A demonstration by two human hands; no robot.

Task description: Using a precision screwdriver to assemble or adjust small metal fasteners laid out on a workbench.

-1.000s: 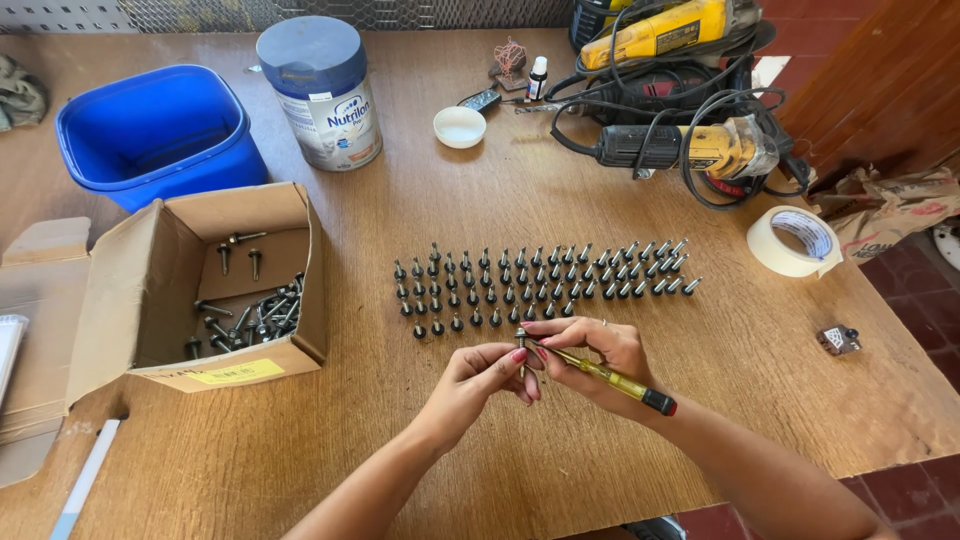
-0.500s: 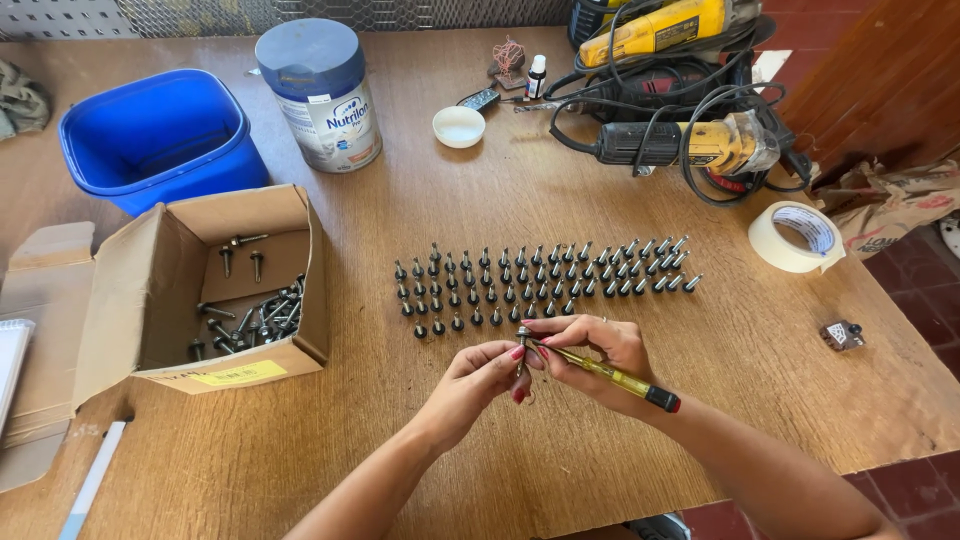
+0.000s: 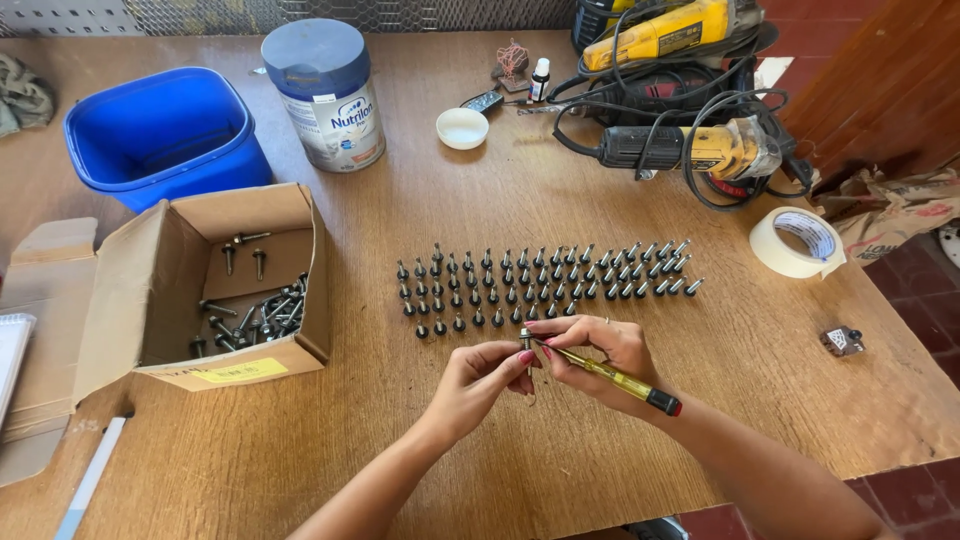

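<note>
Right now both hands meet low over the wooden table (image 3: 560, 200). The left hand (image 3: 478, 380) is closed in a pinch, thumb and fingertips gripping a small screw (image 3: 526, 341) by its shank, head upward. The right hand (image 3: 600, 352) is closed around a slim yellow screwdriver (image 3: 610, 376), whose dark butt end sticks out past the wrist side of the hand while its tip meets the screw just beside the left fingertips.

Just beyond the knuckles of both hands, rows of dark screws (image 3: 540, 283) stand in neat lines on the table (near the hands but not touching them). Well off to the left of the left hand sits an open cardboard box (image 3: 250, 290) with loose screws heaped in its bottom, and beyond it a blue plastic tub (image 3: 165, 140) and a lidded tin can (image 3: 325, 95). Beyond and to the right of the right hand lies a roll of tape (image 3: 797, 242), with a tangle of corded power tools (image 3: 690, 90) farther away.
</note>
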